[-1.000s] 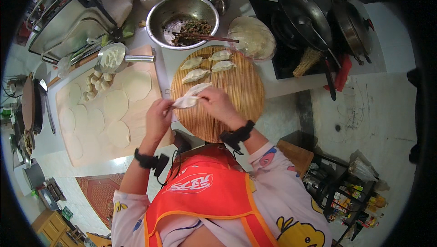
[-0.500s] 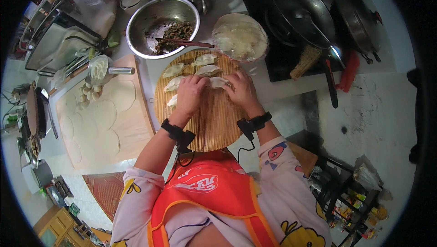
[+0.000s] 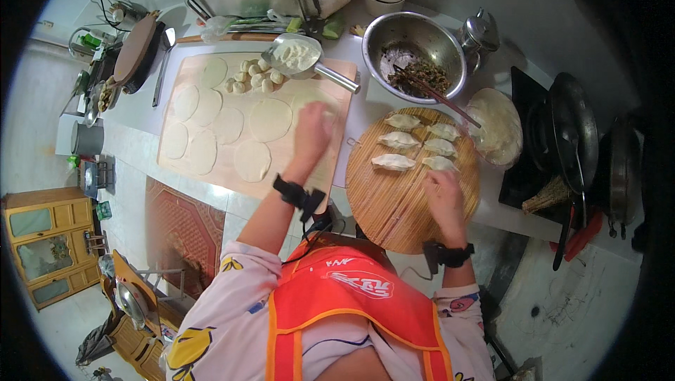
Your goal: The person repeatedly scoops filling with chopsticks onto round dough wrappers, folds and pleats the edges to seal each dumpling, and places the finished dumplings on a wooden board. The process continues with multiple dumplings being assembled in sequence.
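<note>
Over the right part of the pale wooden board (image 3: 232,178), my left hand (image 3: 314,130) is smeared by motion, and its finger pose cannot be made out. Flat round dough wrappers (image 3: 271,119) lie on that board to its left. My right hand (image 3: 445,198) hovers over the round bamboo mat (image 3: 385,207), its fingers curled together with nothing visible in them. Just beyond its fingertips lies a folded dumpling (image 3: 441,163). Several more dumplings (image 3: 399,140) rest in two columns on the mat's far half.
Beyond the mat stands a steel bowl of dark chopped filling (image 3: 425,77) with chopsticks (image 3: 450,104) across its rim. A flour scoop (image 3: 299,56) lies beside small dough pieces (image 3: 253,75). At right are a covered dish (image 3: 496,126) and a wok (image 3: 575,124) on the stove.
My view has turned left. Both hands have let go of the dumpling on the mat. My left hand has swung across to the wooden board; the right has drawn back slightly.
</note>
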`<state>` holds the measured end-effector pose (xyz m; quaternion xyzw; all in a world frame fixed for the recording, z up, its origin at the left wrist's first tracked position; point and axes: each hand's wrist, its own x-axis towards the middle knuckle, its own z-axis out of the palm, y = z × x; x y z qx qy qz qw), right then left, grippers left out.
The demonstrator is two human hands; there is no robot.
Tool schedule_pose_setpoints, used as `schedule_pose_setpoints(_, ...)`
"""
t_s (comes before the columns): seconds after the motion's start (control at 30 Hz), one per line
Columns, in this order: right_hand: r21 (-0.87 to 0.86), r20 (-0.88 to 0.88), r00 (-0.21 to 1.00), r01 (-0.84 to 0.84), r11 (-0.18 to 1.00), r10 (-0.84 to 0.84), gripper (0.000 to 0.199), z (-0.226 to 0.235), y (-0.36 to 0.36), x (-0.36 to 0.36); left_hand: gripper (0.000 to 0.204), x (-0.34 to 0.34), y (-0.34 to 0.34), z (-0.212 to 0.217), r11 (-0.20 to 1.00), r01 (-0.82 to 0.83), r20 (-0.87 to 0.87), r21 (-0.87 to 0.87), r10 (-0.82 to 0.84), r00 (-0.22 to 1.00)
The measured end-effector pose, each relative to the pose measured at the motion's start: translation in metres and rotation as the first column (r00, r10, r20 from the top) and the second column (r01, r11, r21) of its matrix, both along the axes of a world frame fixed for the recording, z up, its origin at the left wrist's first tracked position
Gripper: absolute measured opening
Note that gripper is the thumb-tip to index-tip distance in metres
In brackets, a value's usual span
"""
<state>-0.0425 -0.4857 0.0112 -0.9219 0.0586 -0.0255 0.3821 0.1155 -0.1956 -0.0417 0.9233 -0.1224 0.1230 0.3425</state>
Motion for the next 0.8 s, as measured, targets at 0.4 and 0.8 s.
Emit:
schedule_pose_setpoints(0.4, 0.549, -0.158, 0.813, 0.544, 0.635, -0.56, 0.07, -0.015, 0.052, 0.081, 0.018, 0.067, 0.046, -0.006, 0.944, 0.06, -0.083, 0.324, -0.034, 0.996)
schedule_pose_setpoints(0.8, 0.552, 0.09, 0.957, 0.181, 0.814, -0.274, 0.022, -0.011, -0.026, 0.187, 0.024, -0.023, 0.07, 0.027, 0.925, -0.115, 0.093, 0.362, 0.087, 0.992)
